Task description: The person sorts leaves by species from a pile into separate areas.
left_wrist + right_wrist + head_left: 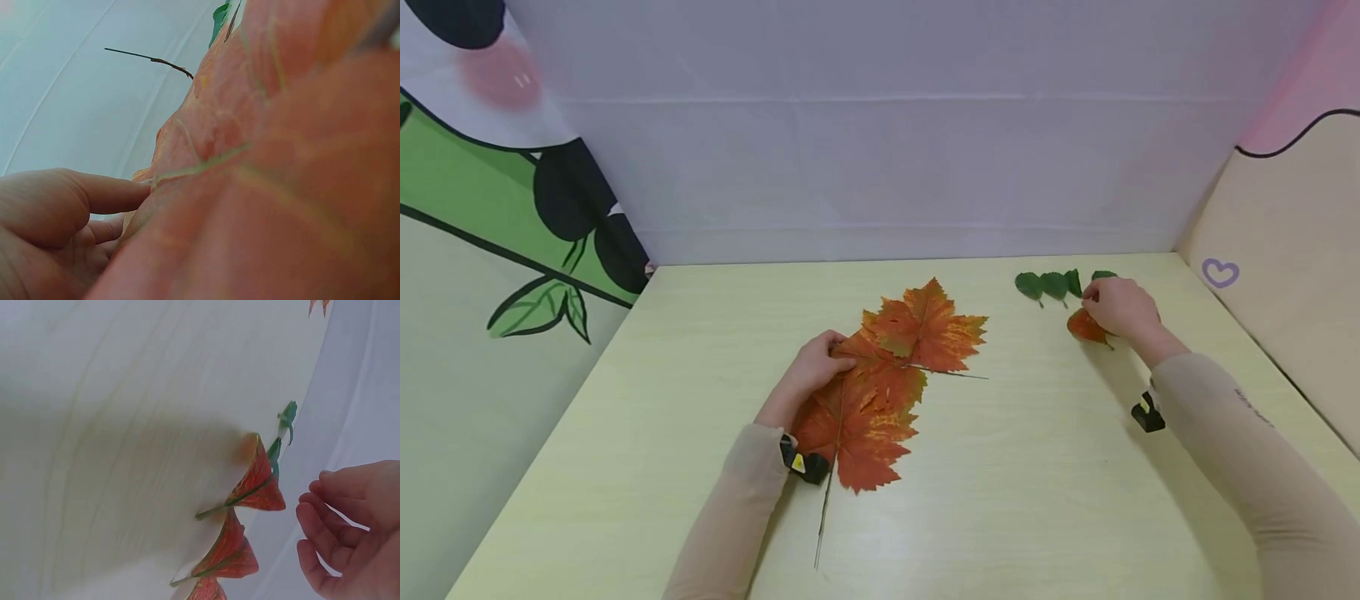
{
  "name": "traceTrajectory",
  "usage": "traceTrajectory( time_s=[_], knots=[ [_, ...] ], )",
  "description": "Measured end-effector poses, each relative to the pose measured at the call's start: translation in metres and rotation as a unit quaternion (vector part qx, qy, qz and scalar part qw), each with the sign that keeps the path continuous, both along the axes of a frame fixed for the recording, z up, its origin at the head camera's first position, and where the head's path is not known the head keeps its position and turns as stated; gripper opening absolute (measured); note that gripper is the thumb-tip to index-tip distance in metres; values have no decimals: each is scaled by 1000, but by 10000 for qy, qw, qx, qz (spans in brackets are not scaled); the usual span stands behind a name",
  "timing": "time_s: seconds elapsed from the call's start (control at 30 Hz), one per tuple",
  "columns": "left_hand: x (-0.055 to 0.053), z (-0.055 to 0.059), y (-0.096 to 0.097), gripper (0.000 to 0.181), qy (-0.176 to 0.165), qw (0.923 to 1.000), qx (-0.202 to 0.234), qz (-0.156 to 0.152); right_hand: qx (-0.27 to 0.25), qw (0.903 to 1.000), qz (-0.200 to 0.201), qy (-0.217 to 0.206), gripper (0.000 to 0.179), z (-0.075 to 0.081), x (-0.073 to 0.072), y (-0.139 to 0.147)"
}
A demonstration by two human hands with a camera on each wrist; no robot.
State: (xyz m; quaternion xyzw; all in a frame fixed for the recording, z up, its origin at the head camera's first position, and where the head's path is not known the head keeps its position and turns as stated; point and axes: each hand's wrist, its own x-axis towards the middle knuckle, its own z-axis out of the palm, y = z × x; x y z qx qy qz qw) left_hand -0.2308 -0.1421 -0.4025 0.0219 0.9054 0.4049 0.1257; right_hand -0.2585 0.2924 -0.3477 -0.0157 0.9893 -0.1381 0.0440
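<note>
Between thumb and fingers, my left hand (814, 364) pinches the edge of several large orange maple leaves (874, 442), which overlap one another. Their thin dark stems point down and to the right. The left wrist view shows the thumb (119, 194) on one side of the leaf (237, 206), which fills most of that view. My right hand (1123, 307) hovers over a row of small leaves, its fingers (319, 525) loosely bent with nothing between them. Below it lies a small orange-red leaf (1084, 326); the right wrist view shows further red leaves (228, 559) beside it.
Several small green leaves (1054, 286) lie in a row near the back right of the pale wooden table (1000, 500). A plain cloth (880, 167) hangs along the table's back edge. Printed cloths (1285, 233) stand at both sides.
</note>
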Motion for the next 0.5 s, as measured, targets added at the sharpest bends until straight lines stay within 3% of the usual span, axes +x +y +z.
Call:
traceTrajectory(
  time_s=[0.23,0.5],
  knots=[
    [0,1,0,37,9,10000,-14,-4,-329,9989,309,136,30,0,3,-36],
    [0,1,1,37,35,10000,34,8,-518,9951,826,-188,32,-12,-3,-88]
  ],
)
